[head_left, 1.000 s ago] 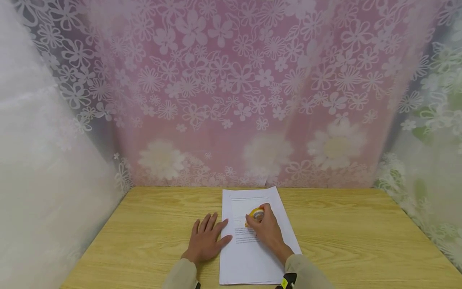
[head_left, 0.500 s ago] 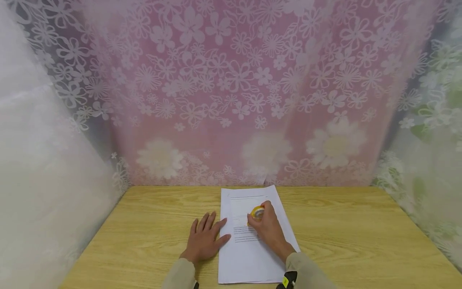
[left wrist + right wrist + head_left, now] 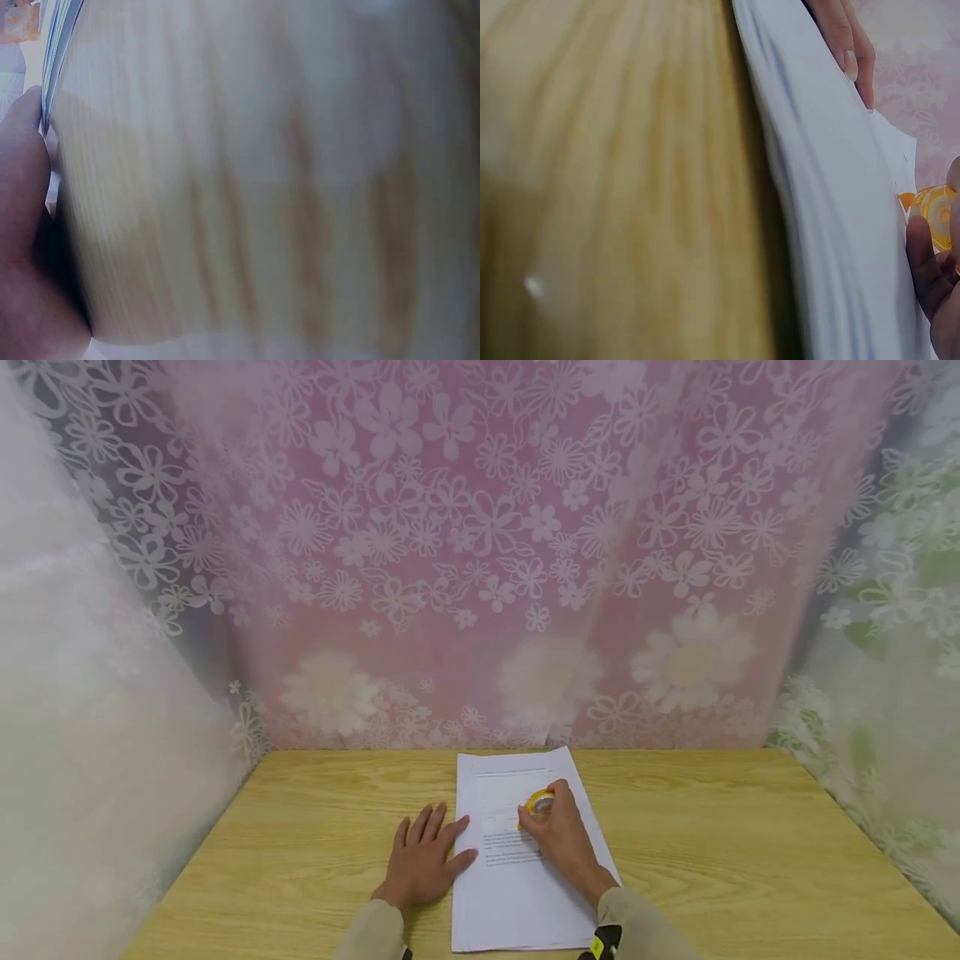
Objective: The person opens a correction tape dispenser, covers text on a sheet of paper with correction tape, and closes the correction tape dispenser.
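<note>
A stack of printed white paper [image 3: 517, 910] lies on the wooden table. My right hand [image 3: 564, 839] pinches a yellow-orange correction tape [image 3: 532, 802] between thumb and fingers, its tip down at the page just above the block of printed lines. In the right wrist view the correction tape [image 3: 934, 212] shows a clear orange case, partly hidden by the fingers. My left hand [image 3: 422, 864] lies flat with fingers spread, thumb and index finger resting on the stack's left edge, the other fingers on the table. The left wrist view catches only part of this hand [image 3: 22, 195] beside the sheets.
The wood-grain table [image 3: 712, 835] extends to both sides of the paper. A pink floral curtain [image 3: 450, 568] hangs along its back edge, and pale sheeting [image 3: 97, 693] closes off the left side. More floral sheeting [image 3: 892, 693] hangs at the right.
My right hand has slid the correction tape a little to the right across the page. The left hand has stayed in place on the paper's edge.
</note>
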Motion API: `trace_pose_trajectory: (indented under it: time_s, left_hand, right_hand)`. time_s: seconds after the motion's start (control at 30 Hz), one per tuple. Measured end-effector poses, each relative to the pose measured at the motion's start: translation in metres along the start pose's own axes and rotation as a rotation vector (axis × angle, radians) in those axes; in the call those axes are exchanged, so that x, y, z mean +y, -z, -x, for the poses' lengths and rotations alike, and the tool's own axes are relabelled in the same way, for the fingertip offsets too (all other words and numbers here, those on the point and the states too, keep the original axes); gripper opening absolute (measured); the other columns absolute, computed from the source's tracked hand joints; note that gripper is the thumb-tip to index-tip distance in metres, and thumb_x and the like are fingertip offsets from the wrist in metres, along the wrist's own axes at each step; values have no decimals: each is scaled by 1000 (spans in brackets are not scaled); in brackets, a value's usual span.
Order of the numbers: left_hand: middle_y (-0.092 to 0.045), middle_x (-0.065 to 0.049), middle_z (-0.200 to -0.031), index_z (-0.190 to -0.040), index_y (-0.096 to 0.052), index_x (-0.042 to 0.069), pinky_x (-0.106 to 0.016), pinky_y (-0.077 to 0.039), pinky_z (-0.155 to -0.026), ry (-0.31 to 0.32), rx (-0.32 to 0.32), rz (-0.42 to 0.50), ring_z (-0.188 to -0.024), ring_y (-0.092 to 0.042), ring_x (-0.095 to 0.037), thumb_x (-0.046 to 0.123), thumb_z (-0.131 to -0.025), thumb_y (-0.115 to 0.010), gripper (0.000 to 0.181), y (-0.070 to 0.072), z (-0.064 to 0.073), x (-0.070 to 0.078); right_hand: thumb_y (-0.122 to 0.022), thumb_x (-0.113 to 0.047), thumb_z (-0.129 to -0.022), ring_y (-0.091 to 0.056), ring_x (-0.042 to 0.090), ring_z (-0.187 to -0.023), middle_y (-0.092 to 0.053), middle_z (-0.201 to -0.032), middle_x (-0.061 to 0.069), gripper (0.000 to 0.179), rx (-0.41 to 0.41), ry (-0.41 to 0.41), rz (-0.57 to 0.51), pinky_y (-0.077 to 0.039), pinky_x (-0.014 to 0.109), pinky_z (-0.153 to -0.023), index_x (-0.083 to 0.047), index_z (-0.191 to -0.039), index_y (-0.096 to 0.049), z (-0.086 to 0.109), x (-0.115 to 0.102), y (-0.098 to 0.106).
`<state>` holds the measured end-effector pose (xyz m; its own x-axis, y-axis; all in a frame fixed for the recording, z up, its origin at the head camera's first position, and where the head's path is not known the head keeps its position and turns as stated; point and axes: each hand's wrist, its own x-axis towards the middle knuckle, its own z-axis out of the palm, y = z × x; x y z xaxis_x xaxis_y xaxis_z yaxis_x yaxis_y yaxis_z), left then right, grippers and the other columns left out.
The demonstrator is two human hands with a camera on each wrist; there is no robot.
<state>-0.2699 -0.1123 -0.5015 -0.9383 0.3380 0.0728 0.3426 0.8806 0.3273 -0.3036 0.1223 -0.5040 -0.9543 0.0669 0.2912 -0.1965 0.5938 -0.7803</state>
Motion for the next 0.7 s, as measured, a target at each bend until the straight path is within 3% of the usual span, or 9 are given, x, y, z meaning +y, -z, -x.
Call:
trace_pose_trajectory:
  time_s: [0.7]
  left_hand:
    - [-25,-13,-154,-144,-45,24,-61,-10,-108,-7,1,9,-141,-17,-36,58,-97,-38,59,1,0,1]
  right_hand:
    - [-74,-21,-84,-54,21,-80,-51,-97,13,44,2,-30,-16,-48,31,-67,0,-106,-42,-2,9,13]
